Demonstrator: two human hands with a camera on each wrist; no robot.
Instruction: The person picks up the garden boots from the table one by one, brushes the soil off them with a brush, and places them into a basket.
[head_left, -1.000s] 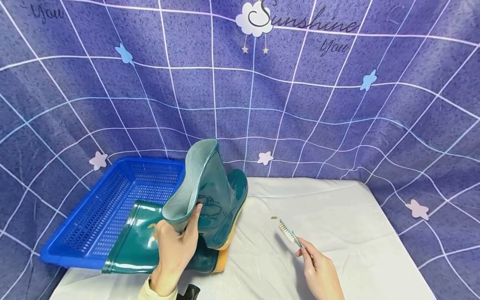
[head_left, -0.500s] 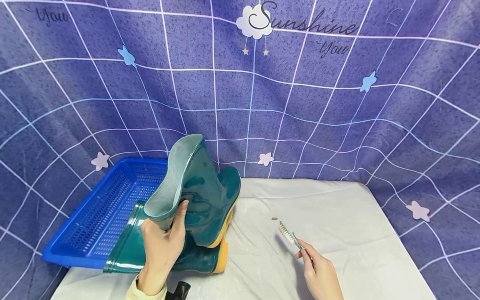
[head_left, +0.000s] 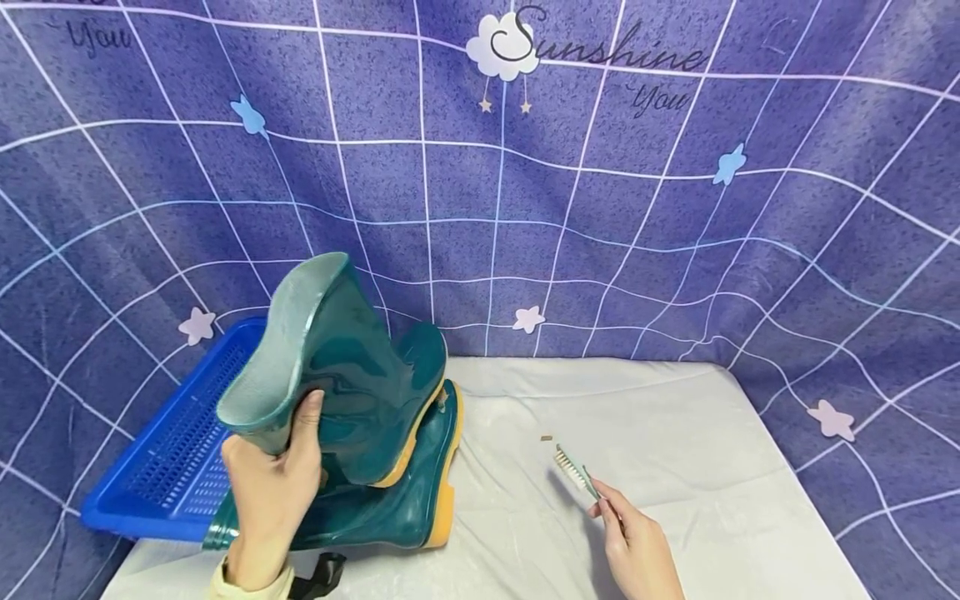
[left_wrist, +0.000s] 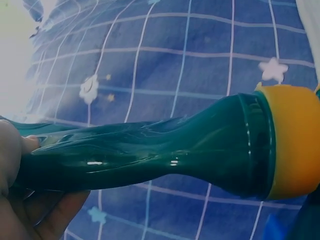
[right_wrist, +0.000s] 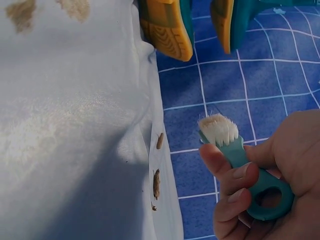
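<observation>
Glossy dk-green rubber boot (head_left: 352,375), pale lining, yellow sole, held tilted above 2nd boot (head_left: 382,517), which lies on its side. L hand (head_left: 273,492) pinches its creased shaft nr the rim. R hand (head_left: 637,537) pinches green brush (head_left: 573,468) w/ ring-shaped hdl end, white bristles, over wrinkled white cloth-covered tabletop (head_left: 600,400). Blue perforated basket (head_left: 150,527) nr 2nd boot's shaft.

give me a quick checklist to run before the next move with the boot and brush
1. Left hand gripping the held boot: ok, near its top opening.
2. Right hand holding the brush: ok, by the handle.
3. Bristles clean: not ok, brownish at the tips.
4. White cloth clean: not ok, brown bits lie on it.
5. Held boot clear of the lying boot: cannot tell, they overlap in the head view.
</observation>
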